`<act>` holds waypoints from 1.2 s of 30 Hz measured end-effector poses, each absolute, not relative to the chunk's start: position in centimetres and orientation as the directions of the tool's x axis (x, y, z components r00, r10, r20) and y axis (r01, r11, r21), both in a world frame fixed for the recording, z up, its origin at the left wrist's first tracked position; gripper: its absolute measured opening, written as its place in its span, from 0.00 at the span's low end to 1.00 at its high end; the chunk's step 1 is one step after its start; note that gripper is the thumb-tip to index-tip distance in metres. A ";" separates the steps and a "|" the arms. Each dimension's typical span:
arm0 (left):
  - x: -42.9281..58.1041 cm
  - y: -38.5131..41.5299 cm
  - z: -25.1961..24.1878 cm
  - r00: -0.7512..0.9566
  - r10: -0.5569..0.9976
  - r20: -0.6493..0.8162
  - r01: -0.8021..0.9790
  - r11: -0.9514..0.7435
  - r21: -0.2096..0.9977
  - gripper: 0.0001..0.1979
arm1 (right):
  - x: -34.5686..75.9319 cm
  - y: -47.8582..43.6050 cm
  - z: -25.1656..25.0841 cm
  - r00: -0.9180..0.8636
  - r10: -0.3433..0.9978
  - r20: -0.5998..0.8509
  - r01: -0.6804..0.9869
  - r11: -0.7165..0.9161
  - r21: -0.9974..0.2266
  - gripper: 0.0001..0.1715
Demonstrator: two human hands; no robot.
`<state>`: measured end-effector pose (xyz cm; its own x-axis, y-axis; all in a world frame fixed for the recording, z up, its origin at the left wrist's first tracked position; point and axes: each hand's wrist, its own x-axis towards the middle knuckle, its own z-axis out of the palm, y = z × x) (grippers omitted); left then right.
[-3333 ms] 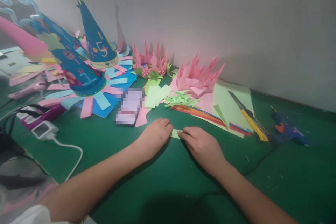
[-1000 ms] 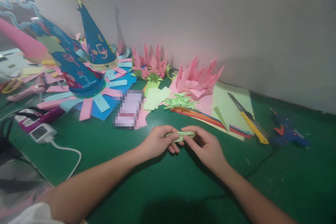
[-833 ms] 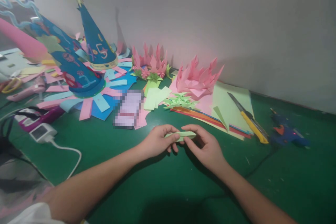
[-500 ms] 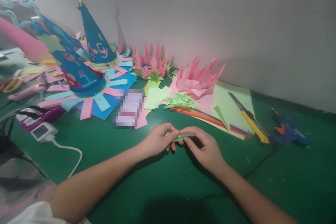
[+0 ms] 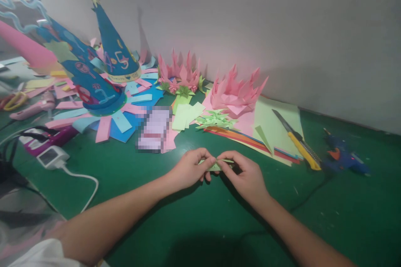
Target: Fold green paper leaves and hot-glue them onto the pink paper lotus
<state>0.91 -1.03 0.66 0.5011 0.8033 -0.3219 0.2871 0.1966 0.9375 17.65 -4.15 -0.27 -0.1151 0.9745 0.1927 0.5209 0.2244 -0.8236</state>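
A small piece of folded light-green paper is held just above the green table. My left hand pinches its left end between thumb and fingers. From the other side, my right hand grips it with thumb and forefinger, close to the left fingertips. Part of the paper is hidden behind the fingers. Beyond my hands lie a folded green paper piece with several points and a few light-green paper slips.
A yellow utility knife rests across paper sheets, beside a blue glue gun with a cord. Pink paper crowns stand by the wall. A blurred-out phone, blue cone hats and a purple power strip are to the left.
The folded green paper has opened slightly between my fingers, showing more of its face and a raised flap. Both hands have barely shifted.
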 end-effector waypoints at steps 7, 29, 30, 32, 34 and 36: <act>1.1 -1.2 0.9 0.494 0.806 -0.327 0.273 0.213 0.938 0.13 | 17.5 -4.2 -0.3 -0.105 0.979 0.175 0.526 0.204 -0.826 0.06; 1.1 -1.1 0.6 0.466 0.815 -0.344 0.117 0.329 0.937 0.15 | 17.8 -4.1 -0.8 -0.017 0.990 0.139 0.398 0.134 -0.908 0.17; 1.1 -1.0 0.6 0.455 0.819 -0.349 0.093 0.346 0.934 0.15 | 17.8 -4.0 -0.8 -0.016 0.990 0.141 0.402 0.135 -0.906 0.18; 1.1 -0.9 0.4 0.447 0.825 -0.345 0.058 0.359 0.932 0.16 | 17.9 -3.9 -0.7 -0.010 0.988 0.154 0.420 0.144 -0.896 0.15; 1.1 -0.8 0.2 0.451 0.825 -0.341 0.033 0.366 0.930 0.16 | 17.9 -3.9 -0.5 -0.020 0.977 0.212 0.463 0.197 -0.864 0.09; 1.2 -0.9 0.0 0.453 0.825 -0.339 0.012 0.375 0.927 0.16 | 17.9 -3.9 -0.3 -0.067 0.950 0.304 0.512 0.295 -0.807 0.05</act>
<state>1.18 -0.86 0.05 0.4528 0.8245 -0.3393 0.0121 0.3748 0.9270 17.89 -3.89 -0.33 -0.0673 0.9502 0.3042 0.5123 0.2945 -0.8067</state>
